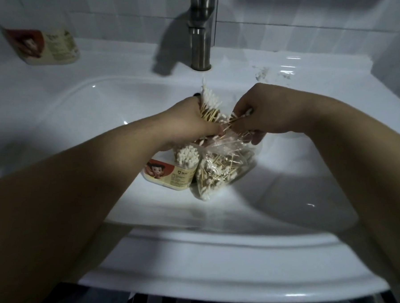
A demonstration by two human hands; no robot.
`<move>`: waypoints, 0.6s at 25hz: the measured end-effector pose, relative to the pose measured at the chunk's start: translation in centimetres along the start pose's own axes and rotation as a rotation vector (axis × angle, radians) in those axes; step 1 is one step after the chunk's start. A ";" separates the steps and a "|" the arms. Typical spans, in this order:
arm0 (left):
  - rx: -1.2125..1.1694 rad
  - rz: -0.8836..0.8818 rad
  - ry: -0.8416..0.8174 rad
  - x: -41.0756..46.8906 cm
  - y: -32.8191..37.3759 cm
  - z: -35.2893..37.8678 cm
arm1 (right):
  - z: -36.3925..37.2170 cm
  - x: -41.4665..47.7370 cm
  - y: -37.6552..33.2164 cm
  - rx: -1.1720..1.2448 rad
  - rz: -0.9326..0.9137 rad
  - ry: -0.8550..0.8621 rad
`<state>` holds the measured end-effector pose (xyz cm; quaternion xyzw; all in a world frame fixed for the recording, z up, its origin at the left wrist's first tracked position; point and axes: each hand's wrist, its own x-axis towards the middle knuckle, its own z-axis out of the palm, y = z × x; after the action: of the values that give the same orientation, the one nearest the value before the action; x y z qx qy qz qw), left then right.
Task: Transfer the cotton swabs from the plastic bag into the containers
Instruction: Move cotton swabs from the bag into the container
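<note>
Swabs (209,100) light, stiff, scatter-prone: left hand (190,120) grips them bunched mid-stick; right hand (271,115) pinches a few over limp plastic bag (228,173).

The faucet (200,42) runs off the top edge, and small print on the container (172,178) is unreadable.

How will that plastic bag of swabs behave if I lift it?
Probably floppy: the plastic bag is thin, crinkled film slumped in the sink. Likely light, holding only cotton swabs. Its top looks open, so tilting may spill them.
</note>
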<state>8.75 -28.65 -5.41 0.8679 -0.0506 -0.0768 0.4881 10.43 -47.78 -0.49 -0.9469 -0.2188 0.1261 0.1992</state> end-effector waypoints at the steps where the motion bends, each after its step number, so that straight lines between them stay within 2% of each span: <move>1: 0.002 -0.005 -0.002 0.0 0.0 0.0 | -0.1 0.0 0.1 -0.002 0.014 -0.002; 4: 0.000 -0.019 0.009 -0.1 0.0 0.0 | -0.3 -0.1 0.3 0.000 0.042 -0.005; 11: -0.230 -0.047 0.165 0.2 0.4 -0.1 | -0.2 -0.1 0.5 0.030 0.064 -0.013; 15: -0.267 -0.059 0.198 0.2 0.6 0.1 | -0.2 -0.2 0.3 0.085 0.056 -0.014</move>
<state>8.91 -29.05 -5.00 0.7997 0.0339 -0.0113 0.5994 10.41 -48.14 -0.43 -0.9424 -0.1879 0.1476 0.2338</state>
